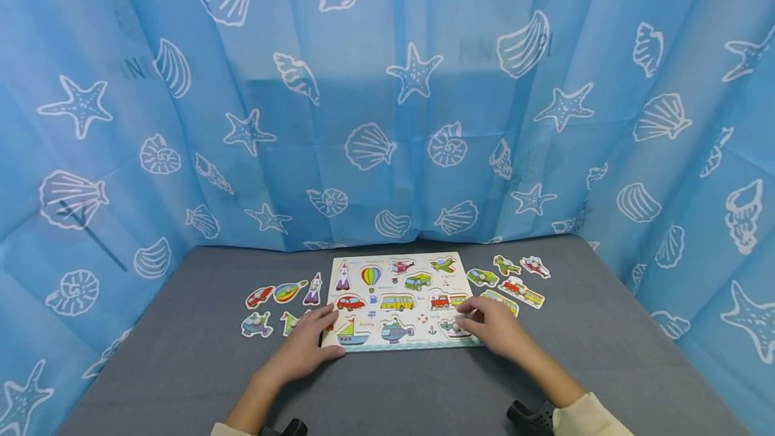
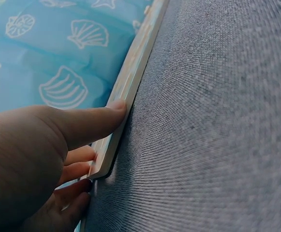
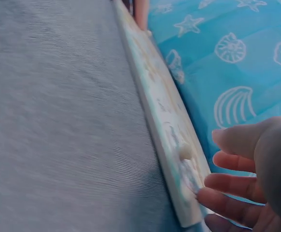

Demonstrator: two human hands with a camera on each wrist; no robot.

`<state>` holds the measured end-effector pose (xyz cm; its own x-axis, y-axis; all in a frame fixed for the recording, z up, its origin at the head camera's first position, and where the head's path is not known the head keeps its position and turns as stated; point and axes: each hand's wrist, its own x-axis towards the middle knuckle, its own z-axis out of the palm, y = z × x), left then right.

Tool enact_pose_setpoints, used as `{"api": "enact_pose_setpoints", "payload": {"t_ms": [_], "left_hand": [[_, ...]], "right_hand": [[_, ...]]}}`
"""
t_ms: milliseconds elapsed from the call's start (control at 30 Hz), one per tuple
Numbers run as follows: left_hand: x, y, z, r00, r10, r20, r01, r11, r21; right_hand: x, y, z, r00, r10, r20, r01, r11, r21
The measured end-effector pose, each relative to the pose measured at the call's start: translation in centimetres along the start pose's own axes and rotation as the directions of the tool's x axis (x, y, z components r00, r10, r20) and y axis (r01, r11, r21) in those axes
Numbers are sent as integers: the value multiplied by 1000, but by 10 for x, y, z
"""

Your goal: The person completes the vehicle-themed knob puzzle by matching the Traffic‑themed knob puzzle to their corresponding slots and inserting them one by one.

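Observation:
A white wooden puzzle board [image 1: 357,266] with vehicle pictures lies on the grey cloth. My left hand [image 1: 305,345] rests at its near left corner, thumb straight along the front edge and fingers by the left side. A grey ship piece [image 1: 449,330] lies over the ship picture at the near right corner; its round knob [image 3: 185,151] stands free in the right wrist view. Close beside that piece is my right hand [image 1: 498,328], fingers relaxed and apart, fingertips near the board's right edge. No piece is between its fingers.
Left of the board lie a red car [image 1: 260,297], balloon [image 1: 288,292], rocket [image 1: 312,290], submarine [image 1: 257,324] and a partly hidden sailboat [image 1: 288,321]. To its right are a green truck [image 1: 482,278], plane [image 1: 506,265], helicopter [image 1: 535,267], train [image 1: 522,293] and bus [image 1: 501,301]. A blue curtain [image 1: 375,200] hangs behind.

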<state>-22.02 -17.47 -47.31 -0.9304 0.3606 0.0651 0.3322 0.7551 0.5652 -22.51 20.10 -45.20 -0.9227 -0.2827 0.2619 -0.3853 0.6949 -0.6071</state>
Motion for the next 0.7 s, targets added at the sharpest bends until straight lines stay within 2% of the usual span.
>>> {"api": "enact_pose_setpoints", "payload": {"t_ms": [200, 467, 700], "left_hand": [[1, 0, 1, 1000, -5, 2, 5, 1000, 5], [1, 3, -1, 1000, -5, 10, 5, 1000, -8], [2, 1, 0, 1000, -3, 18, 3, 1000, -5]], "right_hand": [[6, 7, -12, 1000, -5, 10, 5, 1000, 14], [14, 16, -25, 1000, -2, -20, 2, 999, -43], [13, 26, -32, 997, 61, -38, -65, 992, -106]]}}
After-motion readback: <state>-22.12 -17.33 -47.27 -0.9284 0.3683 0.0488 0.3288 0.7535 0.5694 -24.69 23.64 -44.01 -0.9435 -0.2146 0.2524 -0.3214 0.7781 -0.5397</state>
